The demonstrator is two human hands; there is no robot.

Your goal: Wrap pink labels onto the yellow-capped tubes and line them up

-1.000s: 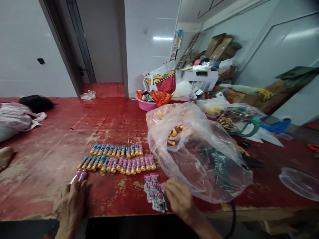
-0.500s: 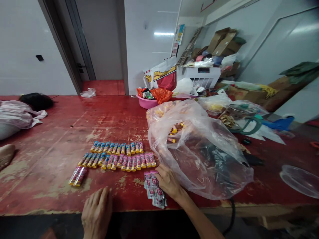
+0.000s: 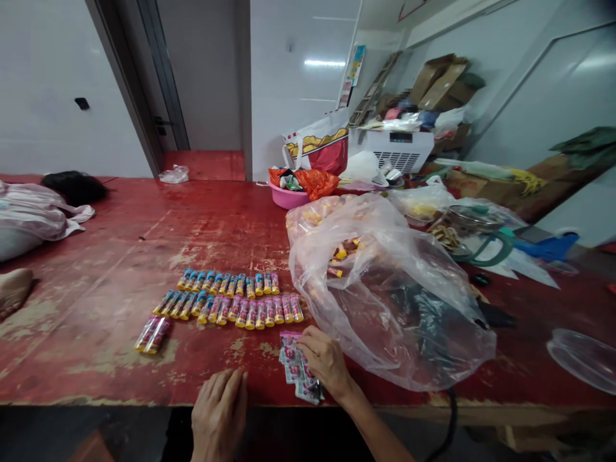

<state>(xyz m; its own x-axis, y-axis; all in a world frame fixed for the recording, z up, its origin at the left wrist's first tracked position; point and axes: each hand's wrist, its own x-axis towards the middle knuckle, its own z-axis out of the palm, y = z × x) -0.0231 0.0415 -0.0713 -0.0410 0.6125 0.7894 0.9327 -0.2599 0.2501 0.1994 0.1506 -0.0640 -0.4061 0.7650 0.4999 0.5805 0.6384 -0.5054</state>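
overlapping silver-and-pink packets lie in a small pile near the front edge of the table, the right hand bent over them with its fingertips at the upper packets; from my distant seat i cannot tell whether a packet is pinched. the left hand rests at the table's edge, fingers side by side, palm hidden, so i cannot tell if it holds anything. i judge the step in hand to be picking from the pile, and the next move to call for a light pinch that parts one packet from its neighbours. just beyond lie two rows of capped tubes, the far row mostly blue-topped, the near row blue giving way to pink, with a pair of pink tubes apart at lower left. a clear plastic bag sprawls to the right. the red table is scuffed to pale patches. farther out, i see a pink basin, a grey door, a white vented appliance and cardboard boxes stacked behind it.
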